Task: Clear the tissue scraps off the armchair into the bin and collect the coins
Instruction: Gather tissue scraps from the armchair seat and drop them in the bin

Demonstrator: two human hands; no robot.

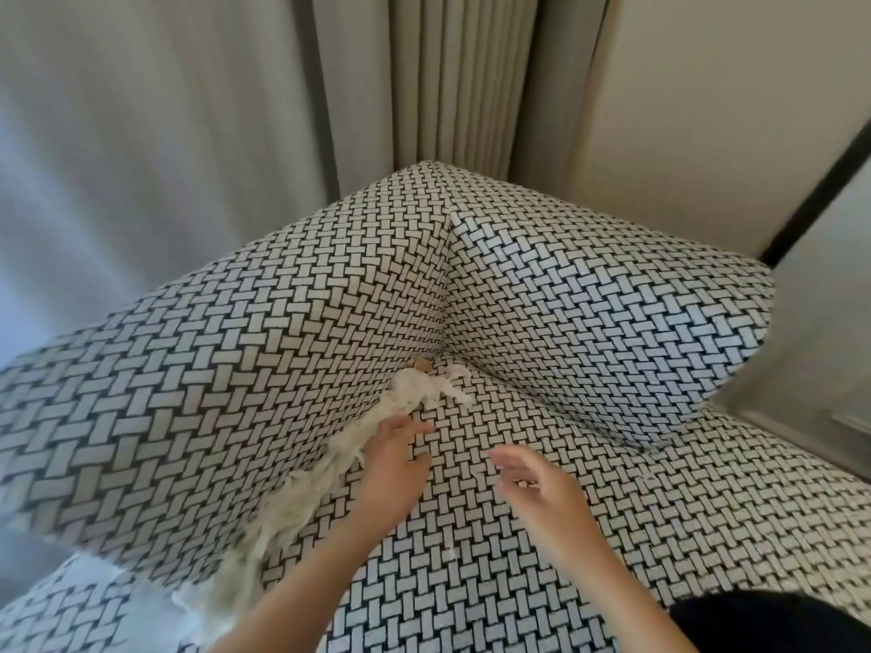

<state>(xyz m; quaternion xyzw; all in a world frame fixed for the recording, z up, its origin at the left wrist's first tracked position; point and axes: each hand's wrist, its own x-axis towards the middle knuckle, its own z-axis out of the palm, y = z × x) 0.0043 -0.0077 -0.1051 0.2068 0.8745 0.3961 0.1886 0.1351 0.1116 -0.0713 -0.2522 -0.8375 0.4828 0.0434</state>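
Note:
The armchair [589,332] is covered in a black-and-white woven pattern and fills the view. White tissue scraps [330,464] lie in a long line along the crease between the seat and the left arm, ending in a clump at the back corner [424,386]. A small tan object [421,366] peeks from that corner; I cannot tell what it is. My left hand [391,459] rests on the seat with fingers stretched, touching the tissue line. My right hand [537,483] hovers over the seat, fingers loosely spread, holding nothing. No coins or bin show.
Grey curtains [188,134] hang behind and left of the chair. A beige wall [730,110] with a dark strip [820,190] stands at the right. A dark garment [773,624] shows at the bottom right.

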